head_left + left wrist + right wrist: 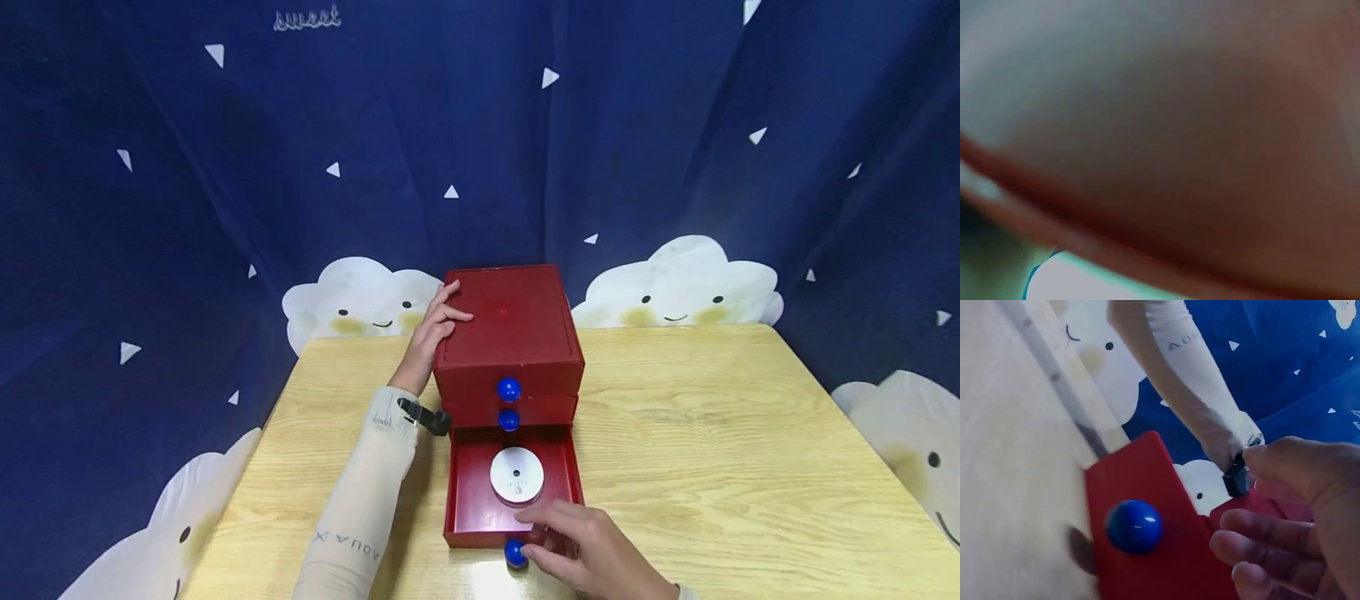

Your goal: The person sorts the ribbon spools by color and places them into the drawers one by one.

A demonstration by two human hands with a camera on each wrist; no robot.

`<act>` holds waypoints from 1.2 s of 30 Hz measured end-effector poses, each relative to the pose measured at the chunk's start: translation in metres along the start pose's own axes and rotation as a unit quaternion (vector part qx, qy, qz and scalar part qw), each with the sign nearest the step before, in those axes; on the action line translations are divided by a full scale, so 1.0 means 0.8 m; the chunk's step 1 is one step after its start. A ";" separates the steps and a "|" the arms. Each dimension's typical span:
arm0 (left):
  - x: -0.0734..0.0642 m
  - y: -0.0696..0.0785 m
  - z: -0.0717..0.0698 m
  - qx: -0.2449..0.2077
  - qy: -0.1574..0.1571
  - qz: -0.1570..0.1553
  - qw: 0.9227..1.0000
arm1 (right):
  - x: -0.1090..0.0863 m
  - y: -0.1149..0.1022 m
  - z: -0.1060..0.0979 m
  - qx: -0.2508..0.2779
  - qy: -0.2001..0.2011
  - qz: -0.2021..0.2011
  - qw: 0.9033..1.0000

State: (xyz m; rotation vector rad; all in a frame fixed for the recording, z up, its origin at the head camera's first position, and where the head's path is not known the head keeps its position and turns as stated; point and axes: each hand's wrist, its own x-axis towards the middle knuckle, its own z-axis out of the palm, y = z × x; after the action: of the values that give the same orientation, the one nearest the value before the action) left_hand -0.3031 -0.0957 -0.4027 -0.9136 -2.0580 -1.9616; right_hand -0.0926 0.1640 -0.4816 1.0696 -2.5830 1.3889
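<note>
A red drawer cabinet [504,321] with blue knobs stands on the table, its bottom drawer [472,517] pulled out. Inside that drawer lies a white round disc [517,473], spool-like, with a small dark centre hole. My left hand [431,337] rests against the cabinet's left side, fingers reaching over its top edge. Close by the lowest blue knob [515,553] is my right hand [592,546], its fingers loosely bent over the drawer's front right corner. In the right wrist view the knob [1135,526] shows apart from the fingers [1260,540]. The left wrist view is a blur.
Two more blue knobs, an upper one [508,389] and a middle one [508,419], mark drawers that are pushed in above. The wooden table [712,450] extends on both sides. A dark blue curtain [480,125] with clouds hangs behind.
</note>
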 end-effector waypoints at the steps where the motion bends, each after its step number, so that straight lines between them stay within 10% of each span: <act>1: 0.001 -0.005 -0.001 -0.002 0.000 0.001 1.000 | -0.002 -0.001 0.002 0.012 -0.008 0.011 1.000; 5: 0.005 -0.030 -0.005 -0.001 0.008 0.005 1.000 | -0.010 0.001 0.010 0.041 -0.026 0.016 0.999; 17: 0.000 0.006 0.001 0.003 -0.003 -0.003 1.000 | -0.019 0.007 0.026 0.050 -0.128 0.111 0.984; 25: -0.002 0.003 0.001 -0.001 0.000 0.006 1.000 | -0.015 0.014 0.035 0.075 -0.122 0.156 0.977; 36: -0.002 0.002 -0.001 0.006 -0.001 0.009 1.000 | -0.013 0.024 0.051 0.072 -0.051 0.105 0.991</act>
State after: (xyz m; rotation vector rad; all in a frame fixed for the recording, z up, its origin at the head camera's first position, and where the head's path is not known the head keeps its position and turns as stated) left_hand -0.3015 -0.0968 -0.4019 -0.9290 -2.0536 -1.9393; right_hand -0.0840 0.1469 -0.5239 0.9285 -2.7741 1.6305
